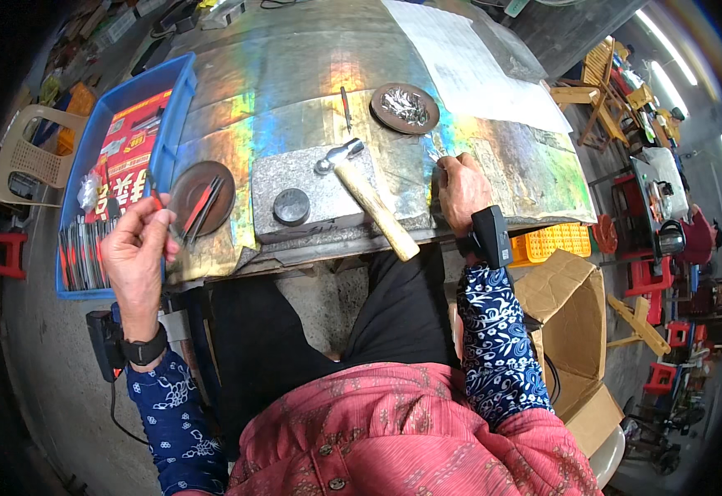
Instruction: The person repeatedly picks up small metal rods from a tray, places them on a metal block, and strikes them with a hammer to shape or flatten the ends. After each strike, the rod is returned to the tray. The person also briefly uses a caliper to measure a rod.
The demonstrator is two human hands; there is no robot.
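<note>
My left hand [138, 240] is raised by the blue bin, thumb and fingers pinched on a slim red-and-black tool [157, 199]. Beside it, a brown round dish [222, 177] holds a few similar slim red-and-black tools [202, 205]. My right hand [463, 194] rests low over the table's right part, its fingers closed together near small shiny metal pieces [435, 152]; what they pinch is hidden. Between my hands, a hammer [375, 198] with a wooden handle lies across a grey stone block [272, 183], next to a black round disc [291, 207].
Another brown dish [432, 114] holds small metal pieces. A slim tool [345, 107] lies near it, with white sheets [468, 62] beyond. The blue bin [187, 78] at left contains many upright slim tools. An open cardboard box [572, 331] and yellow crate [553, 241] stand right below the table.
</note>
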